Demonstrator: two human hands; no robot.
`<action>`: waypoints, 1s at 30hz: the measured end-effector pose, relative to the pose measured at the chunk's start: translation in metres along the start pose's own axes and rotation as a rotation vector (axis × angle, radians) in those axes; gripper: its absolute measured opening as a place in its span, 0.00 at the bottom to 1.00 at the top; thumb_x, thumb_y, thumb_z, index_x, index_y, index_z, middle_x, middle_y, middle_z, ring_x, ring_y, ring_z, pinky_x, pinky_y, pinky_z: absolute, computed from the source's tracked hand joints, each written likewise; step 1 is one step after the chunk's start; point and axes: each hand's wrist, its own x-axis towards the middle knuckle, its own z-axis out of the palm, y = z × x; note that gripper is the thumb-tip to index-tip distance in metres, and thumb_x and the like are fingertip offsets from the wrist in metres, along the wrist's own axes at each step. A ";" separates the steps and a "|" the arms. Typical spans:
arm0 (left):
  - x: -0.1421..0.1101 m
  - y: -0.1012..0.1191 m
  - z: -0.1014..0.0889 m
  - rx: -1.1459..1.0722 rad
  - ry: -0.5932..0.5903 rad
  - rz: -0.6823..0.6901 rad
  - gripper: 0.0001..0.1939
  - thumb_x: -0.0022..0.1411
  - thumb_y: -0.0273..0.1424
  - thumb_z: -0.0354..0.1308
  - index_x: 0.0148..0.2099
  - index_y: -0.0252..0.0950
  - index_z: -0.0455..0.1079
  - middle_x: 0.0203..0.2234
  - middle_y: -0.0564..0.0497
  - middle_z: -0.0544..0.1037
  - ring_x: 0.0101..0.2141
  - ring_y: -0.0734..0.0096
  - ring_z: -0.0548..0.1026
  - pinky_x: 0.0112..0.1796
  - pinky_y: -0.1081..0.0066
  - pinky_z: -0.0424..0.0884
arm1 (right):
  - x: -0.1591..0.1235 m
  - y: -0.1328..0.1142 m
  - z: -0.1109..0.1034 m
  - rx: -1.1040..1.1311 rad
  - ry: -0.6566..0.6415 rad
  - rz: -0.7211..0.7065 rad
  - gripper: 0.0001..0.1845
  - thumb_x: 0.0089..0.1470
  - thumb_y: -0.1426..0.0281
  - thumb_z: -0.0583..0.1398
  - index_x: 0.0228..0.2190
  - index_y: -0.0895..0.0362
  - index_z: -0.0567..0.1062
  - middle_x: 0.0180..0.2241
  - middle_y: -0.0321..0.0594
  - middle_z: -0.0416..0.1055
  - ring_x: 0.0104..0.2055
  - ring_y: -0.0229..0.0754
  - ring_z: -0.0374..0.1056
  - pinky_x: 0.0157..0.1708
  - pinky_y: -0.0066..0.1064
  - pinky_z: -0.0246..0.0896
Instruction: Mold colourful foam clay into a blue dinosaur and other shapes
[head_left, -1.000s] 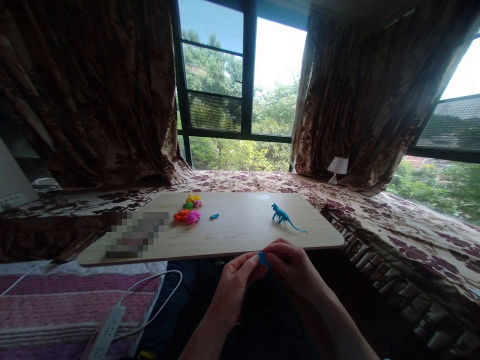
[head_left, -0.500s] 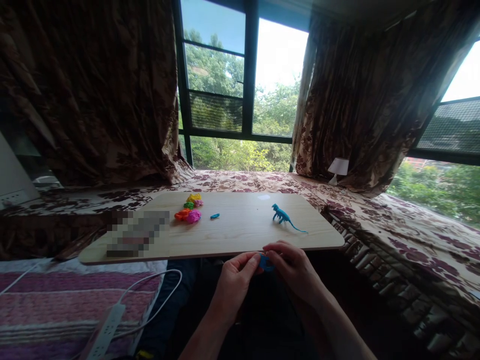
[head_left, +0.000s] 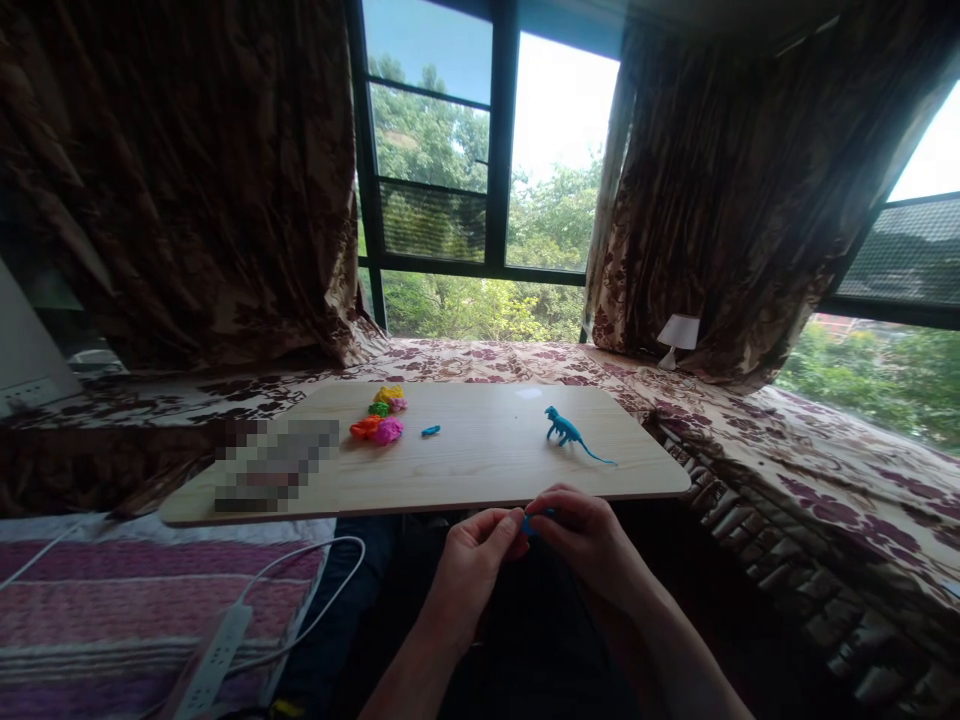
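A small piece of blue modelling clay (head_left: 527,524) is pinched between my two hands, just off the table's near edge. My left hand (head_left: 480,545) grips it from the left with thumb and forefinger. From the other side, the closed fingers of my right hand (head_left: 581,525) hold it and cover part of it. On the table beyond stands a blue dinosaur figure (head_left: 564,428) with a long thin tail. A little blue clay piece (head_left: 430,431) lies left of it. Farther left sit orange (head_left: 365,428), magenta (head_left: 388,430), green (head_left: 379,409) and yellow (head_left: 389,394) clay lumps.
The pale wooden table (head_left: 480,475) has a blurred-out item (head_left: 277,465) at its left end. A white power strip (head_left: 214,660) with a looping cable lies on the striped bedding (head_left: 112,610). A small white lamp (head_left: 679,332) stands by the curtain.
The blue clay has been turned and reshaped between my fingers, and less of it shows now. Both hands stay in nearly the same place. The things on the table have not moved.
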 end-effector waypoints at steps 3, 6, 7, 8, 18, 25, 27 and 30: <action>0.000 -0.002 0.002 -0.022 0.037 -0.016 0.15 0.50 0.40 0.61 0.35 0.34 0.76 0.26 0.50 0.78 0.29 0.71 0.72 0.34 0.74 0.69 | 0.002 0.001 -0.001 0.012 0.002 0.008 0.05 0.50 0.69 0.60 0.30 0.56 0.76 0.30 0.37 0.70 0.32 0.38 0.66 0.31 0.27 0.60; 0.000 -0.002 0.004 -0.088 0.041 -0.043 0.15 0.49 0.40 0.62 0.32 0.33 0.76 0.25 0.49 0.77 0.28 0.71 0.73 0.33 0.73 0.70 | 0.003 0.002 -0.003 -0.001 -0.024 0.023 0.07 0.50 0.68 0.60 0.31 0.56 0.77 0.30 0.37 0.71 0.33 0.39 0.66 0.32 0.28 0.61; 0.000 -0.001 0.004 -0.120 0.025 -0.059 0.15 0.48 0.40 0.63 0.32 0.32 0.76 0.25 0.49 0.78 0.28 0.71 0.73 0.33 0.73 0.70 | 0.003 0.003 -0.004 0.008 -0.033 0.034 0.07 0.50 0.67 0.60 0.31 0.56 0.77 0.31 0.37 0.71 0.33 0.39 0.67 0.33 0.28 0.61; 0.000 -0.001 0.004 -0.152 0.004 -0.077 0.15 0.47 0.39 0.64 0.33 0.32 0.76 0.26 0.48 0.78 0.29 0.71 0.73 0.34 0.72 0.70 | 0.004 0.003 -0.005 0.030 -0.042 0.052 0.08 0.50 0.66 0.60 0.33 0.56 0.77 0.31 0.37 0.72 0.34 0.39 0.67 0.33 0.29 0.62; -0.005 -0.010 0.012 -0.304 0.029 -0.113 0.14 0.51 0.35 0.62 0.38 0.31 0.75 0.31 0.44 0.79 0.32 0.71 0.75 0.38 0.70 0.71 | 0.002 0.006 -0.009 0.251 -0.009 0.170 0.15 0.49 0.63 0.61 0.38 0.57 0.75 0.32 0.39 0.75 0.37 0.42 0.70 0.38 0.32 0.64; -0.005 -0.005 0.011 -0.272 0.036 -0.093 0.15 0.47 0.35 0.64 0.37 0.32 0.75 0.31 0.46 0.79 0.31 0.70 0.75 0.37 0.71 0.71 | 0.001 0.003 -0.007 0.237 -0.030 0.177 0.15 0.49 0.60 0.60 0.34 0.58 0.76 0.29 0.38 0.74 0.33 0.40 0.69 0.34 0.29 0.63; -0.005 -0.005 0.011 -0.251 0.044 -0.089 0.15 0.47 0.35 0.64 0.36 0.32 0.75 0.31 0.46 0.79 0.31 0.70 0.75 0.36 0.71 0.71 | 0.000 0.002 -0.006 0.245 -0.041 0.183 0.15 0.48 0.60 0.61 0.34 0.58 0.76 0.29 0.37 0.74 0.33 0.40 0.69 0.33 0.29 0.63; -0.005 -0.006 0.012 -0.228 0.040 -0.065 0.14 0.48 0.35 0.64 0.36 0.32 0.74 0.32 0.46 0.79 0.32 0.69 0.75 0.38 0.70 0.71 | 0.000 0.004 -0.004 0.245 -0.033 0.174 0.15 0.48 0.59 0.61 0.32 0.58 0.76 0.27 0.37 0.73 0.31 0.39 0.68 0.32 0.27 0.62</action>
